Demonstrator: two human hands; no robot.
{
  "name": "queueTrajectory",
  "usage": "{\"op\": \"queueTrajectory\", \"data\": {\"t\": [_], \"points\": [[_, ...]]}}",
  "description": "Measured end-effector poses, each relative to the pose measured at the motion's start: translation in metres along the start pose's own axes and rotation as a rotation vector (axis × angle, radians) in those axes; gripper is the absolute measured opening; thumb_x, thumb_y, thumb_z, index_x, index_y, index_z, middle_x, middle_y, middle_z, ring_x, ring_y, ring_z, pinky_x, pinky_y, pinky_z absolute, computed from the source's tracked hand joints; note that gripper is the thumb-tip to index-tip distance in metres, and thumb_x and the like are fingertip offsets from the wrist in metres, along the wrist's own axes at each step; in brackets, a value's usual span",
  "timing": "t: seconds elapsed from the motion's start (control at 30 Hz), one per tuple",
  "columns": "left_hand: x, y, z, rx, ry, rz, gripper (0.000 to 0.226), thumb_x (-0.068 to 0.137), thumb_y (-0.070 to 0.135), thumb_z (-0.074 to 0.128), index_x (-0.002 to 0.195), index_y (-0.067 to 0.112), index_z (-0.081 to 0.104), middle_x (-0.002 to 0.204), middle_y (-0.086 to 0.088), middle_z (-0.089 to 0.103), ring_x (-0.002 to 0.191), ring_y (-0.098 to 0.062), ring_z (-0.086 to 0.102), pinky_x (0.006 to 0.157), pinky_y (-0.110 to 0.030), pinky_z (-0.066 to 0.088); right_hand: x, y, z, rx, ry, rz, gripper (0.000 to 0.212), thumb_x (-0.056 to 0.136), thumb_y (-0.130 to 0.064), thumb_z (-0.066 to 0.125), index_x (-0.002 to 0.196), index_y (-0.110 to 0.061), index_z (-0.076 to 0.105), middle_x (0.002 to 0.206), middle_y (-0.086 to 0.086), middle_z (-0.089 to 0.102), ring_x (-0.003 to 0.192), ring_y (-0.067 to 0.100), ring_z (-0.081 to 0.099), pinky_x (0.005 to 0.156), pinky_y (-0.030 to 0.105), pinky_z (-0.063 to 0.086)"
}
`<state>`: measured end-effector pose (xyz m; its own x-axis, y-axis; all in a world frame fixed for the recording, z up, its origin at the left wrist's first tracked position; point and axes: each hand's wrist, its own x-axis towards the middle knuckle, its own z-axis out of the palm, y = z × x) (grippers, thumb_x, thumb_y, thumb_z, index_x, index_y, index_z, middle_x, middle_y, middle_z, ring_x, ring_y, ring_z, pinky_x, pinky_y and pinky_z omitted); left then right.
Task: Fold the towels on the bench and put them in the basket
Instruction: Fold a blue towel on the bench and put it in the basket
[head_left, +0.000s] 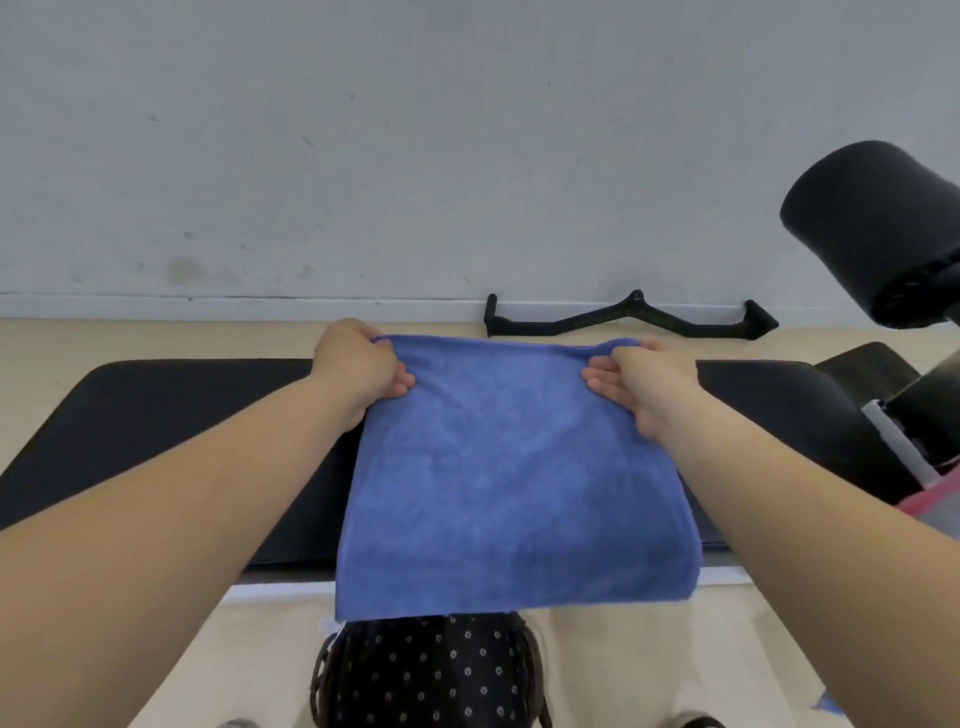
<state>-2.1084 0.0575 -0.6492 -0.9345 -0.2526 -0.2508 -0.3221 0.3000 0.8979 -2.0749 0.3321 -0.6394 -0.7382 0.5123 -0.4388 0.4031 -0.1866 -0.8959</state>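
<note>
We note the blue towel (509, 483) at centre frame, held over the black bench (156, 415). The left hand (358, 364) pinches its upper left corner and the right hand (649, 384) its upper right. Its lower edge hangs past the bench front, above the dotted-lined basket (431, 675) at bottom centre.

basket (431, 675) partly behind towel (509, 467)
</note>
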Motion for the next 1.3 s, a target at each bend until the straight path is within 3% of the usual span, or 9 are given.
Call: {"op": "queueTrajectory", "data": {"t": [0.17,0.3,0.47,0.63,0.9,0.97,1.03,1.13,1.3], "points": [[-0.023,-0.009,-0.008,0.295,-0.082,0.227,0.046,0.097,0.021,0.057,0.142,0.017,0.046,0.131,-0.002,0.06,0.11,-0.021,0.066,0.097,-0.039,0.055,-0.014,0.01,-0.01,-0.288,-0.132,-0.344,0.071,0.095,-0.005,0.052,0.158,-0.03,0.033,0.137,-0.004,0.058,0.106,0.014,0.07,0.083,0.023,0.057],[-0.099,-0.024,-0.021,0.736,-0.277,0.692,0.048,0.095,0.032,0.065,0.14,0.02,0.054,0.157,-0.001,0.04,0.143,-0.02,0.042,0.112,-0.031,0.037,-0.066,0.017,-0.029,-0.841,-0.279,-0.714,0.048,0.098,-0.021,0.055,0.146,-0.028,0.052,0.147,-0.013,0.053,0.131,0.008,0.052,0.103,0.023,0.04],[-0.161,-0.066,-0.034,1.064,-0.475,0.883,0.063,0.092,0.049,0.061,0.148,0.024,0.046,0.168,-0.003,0.023,0.155,-0.024,0.022,0.123,-0.042,0.03,-0.135,0.027,-0.048,-1.461,-0.569,-0.544,0.066,0.097,-0.051,0.06,0.154,-0.025,0.04,0.158,-0.003,0.037,0.144,0.02,0.039,0.115,0.035,0.036],[-0.153,-0.093,-0.034,1.263,-0.374,0.862,0.097,0.091,0.047,0.064,0.164,0.031,0.002,0.173,0.0,-0.003,0.16,-0.025,-0.001,0.129,-0.045,0.006,-0.16,0.052,-0.054,-1.548,-0.543,-0.438,0.079,0.094,-0.061,0.056,0.16,-0.032,0.023,0.166,0.001,0.018,0.155,0.025,0.014,0.121,0.047,0.03],[-0.143,-0.11,-0.038,1.389,-0.262,1.029,0.1,0.088,0.017,0.063,0.163,0.021,-0.003,0.172,-0.014,0.008,0.157,-0.038,0.012,0.126,-0.054,0.017,-0.158,0.093,-0.049,-1.736,-0.265,-0.68,0.098,0.08,-0.073,0.062,0.156,-0.034,0.015,0.155,0.005,0.018,0.141,0.032,0.024,0.11,0.056,0.034],[-0.148,-0.104,-0.039,1.357,-0.242,1.094,0.083,0.086,0.021,0.063,0.161,0.015,0.027,0.167,-0.016,0.027,0.151,-0.039,0.031,0.12,-0.057,0.03,-0.159,0.098,-0.042,-1.729,-0.233,-0.768,0.098,0.076,-0.072,0.066,0.152,-0.024,0.027,0.151,0.007,0.024,0.137,0.033,0.03,0.113,0.055,0.03],[-0.153,-0.101,-0.038,1.28,-0.228,1.231,0.052,0.082,0.014,0.063,0.133,0.01,0.061,0.146,-0.015,0.056,0.128,-0.037,0.057,0.103,-0.052,0.048,-0.163,0.104,-0.033,-1.679,-0.278,-0.863,0.098,0.075,-0.069,0.069,0.15,-0.016,0.035,0.147,0.007,0.033,0.133,0.033,0.038,0.112,0.053,0.032],[-0.162,-0.099,-0.039,1.153,-0.158,1.374,0.021,0.081,0.006,0.048,0.091,0.013,0.065,0.1,-0.007,0.065,0.084,-0.029,0.059,0.074,-0.042,0.049,-0.169,0.11,-0.023,-1.611,-0.357,-0.937,0.1,0.072,-0.07,0.069,0.151,-0.018,0.037,0.142,0.005,0.042,0.129,0.033,0.044,0.112,0.056,0.035],[-0.166,-0.082,-0.05,1.064,-0.018,1.319,0.028,0.082,0.01,0.042,0.09,0.014,0.069,0.076,0.0,0.059,0.065,-0.025,0.054,0.055,-0.036,0.035,-0.173,0.109,-0.011,-1.616,-0.301,-0.881,0.08,0.074,-0.063,0.071,0.135,-0.015,0.051,0.126,0.007,0.052,0.116,0.036,0.053,0.104,0.059,0.041]]}}
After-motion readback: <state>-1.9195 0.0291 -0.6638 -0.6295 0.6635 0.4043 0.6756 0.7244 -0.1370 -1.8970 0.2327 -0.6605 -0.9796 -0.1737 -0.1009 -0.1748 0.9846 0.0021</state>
